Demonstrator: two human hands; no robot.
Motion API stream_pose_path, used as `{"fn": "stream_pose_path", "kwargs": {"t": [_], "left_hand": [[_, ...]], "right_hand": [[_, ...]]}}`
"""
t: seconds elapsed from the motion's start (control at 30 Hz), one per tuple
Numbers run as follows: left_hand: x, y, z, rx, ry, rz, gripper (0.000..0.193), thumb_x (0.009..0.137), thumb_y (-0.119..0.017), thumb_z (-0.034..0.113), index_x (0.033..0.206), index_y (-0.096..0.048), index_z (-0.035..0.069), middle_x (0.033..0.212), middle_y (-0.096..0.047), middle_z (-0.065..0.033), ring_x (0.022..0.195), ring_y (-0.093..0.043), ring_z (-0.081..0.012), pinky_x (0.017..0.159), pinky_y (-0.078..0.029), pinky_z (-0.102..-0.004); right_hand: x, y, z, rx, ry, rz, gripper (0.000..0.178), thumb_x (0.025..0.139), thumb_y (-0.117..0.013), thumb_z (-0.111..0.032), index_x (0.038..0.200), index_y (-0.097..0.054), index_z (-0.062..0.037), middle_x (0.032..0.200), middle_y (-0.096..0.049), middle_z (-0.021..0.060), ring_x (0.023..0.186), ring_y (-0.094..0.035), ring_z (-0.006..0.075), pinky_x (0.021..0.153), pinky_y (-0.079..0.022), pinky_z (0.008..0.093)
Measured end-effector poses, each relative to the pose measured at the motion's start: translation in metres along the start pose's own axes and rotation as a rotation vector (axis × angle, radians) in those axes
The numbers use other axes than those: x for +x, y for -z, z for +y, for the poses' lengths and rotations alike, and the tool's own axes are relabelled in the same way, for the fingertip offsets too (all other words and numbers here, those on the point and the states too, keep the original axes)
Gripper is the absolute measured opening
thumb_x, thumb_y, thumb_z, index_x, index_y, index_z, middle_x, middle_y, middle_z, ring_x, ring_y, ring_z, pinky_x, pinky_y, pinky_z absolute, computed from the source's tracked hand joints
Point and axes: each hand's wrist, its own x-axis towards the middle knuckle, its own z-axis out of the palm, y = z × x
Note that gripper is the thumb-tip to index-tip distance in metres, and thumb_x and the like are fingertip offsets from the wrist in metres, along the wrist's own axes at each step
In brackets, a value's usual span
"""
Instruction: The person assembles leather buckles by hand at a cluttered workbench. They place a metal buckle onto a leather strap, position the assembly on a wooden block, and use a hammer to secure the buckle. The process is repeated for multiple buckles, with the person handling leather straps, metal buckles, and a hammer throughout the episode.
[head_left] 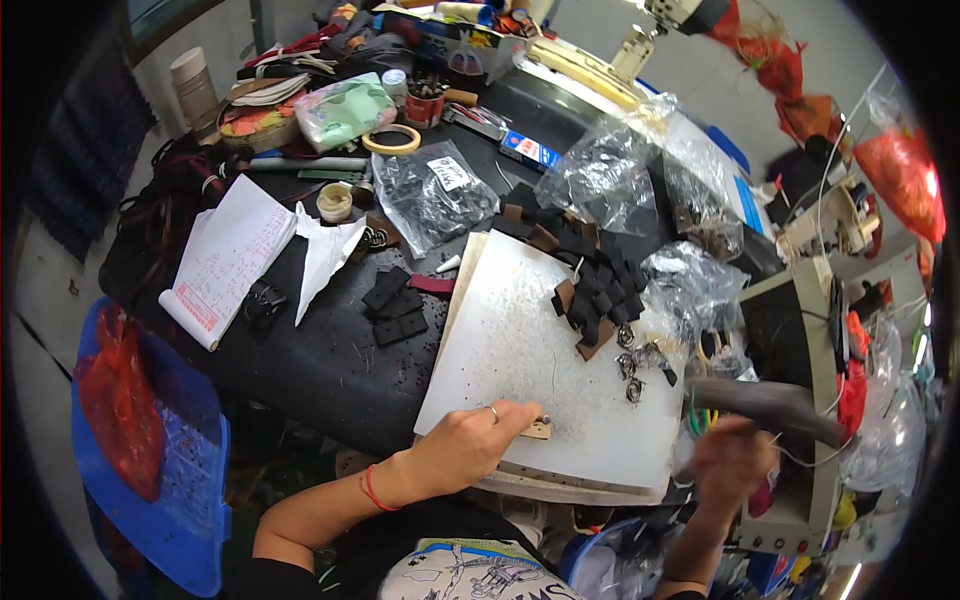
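At the near edge of the white board (pixel 490 330), my left hand (pixel 478 438) is closed in a pinch around a short metal punch (pixel 545 419). Its fingers rest by a small tan piece (pixel 538 431) lying on the board. Off the board's right side, my raised right hand (pixel 733 465) is wrapped round a dark hammer (pixel 775 406), smeared by motion. Overlapping black and brown strap pieces (pixel 600 280) cover the board's far right corner. Below them lie several small coils of dark wire or cord (pixel 630 365). Dark specks are scattered over the board's middle.
Black pieces (pixel 396 308) and a dark red strip lie left of the board. Farther left are a notepad (pixel 230 255), a small open jar (pixel 334 203) and a tape roll (pixel 391 139). Plastic bags (pixel 425 195) lie behind; a blue bin (pixel 185 480) stands at left.
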Motion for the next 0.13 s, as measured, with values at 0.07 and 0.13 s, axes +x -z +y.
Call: {"fn": "stream_pose_path", "kwargs": {"t": [0.07, 0.13], "left_hand": [[0.002, -0.005, 0.003, 0.017, -0.035, 0.022, 0.042, 0.079, -0.051, -0.007, 0.120, -0.050, 0.001, 0.093, -0.061, -0.0166, 0.073, -0.065, -0.0344, 0.061, -0.055, -0.0384], [-0.001, -0.005, 0.002, 0.040, -0.054, 0.041, 0.043, 0.079, -0.051, -0.006, 0.121, -0.050, 0.002, 0.093, -0.060, -0.0161, 0.072, -0.065, -0.0337, 0.061, -0.055, -0.0377]], "right_hand": [[0.015, -0.004, -0.027, 0.574, 0.228, -0.003, 0.043, 0.100, -0.044, -0.043, 0.100, -0.056, -0.0015, 0.058, -0.052, 0.0041, 0.040, -0.047, 0.0122, 0.037, -0.038, 0.0230], [0.000, 0.007, 0.020, 0.041, 0.437, -0.102, 0.041, 0.095, -0.054, -0.041, 0.099, -0.056, -0.0006, 0.062, -0.053, 0.0054, 0.046, -0.050, 0.0141, 0.040, -0.038, 0.0294]]}}
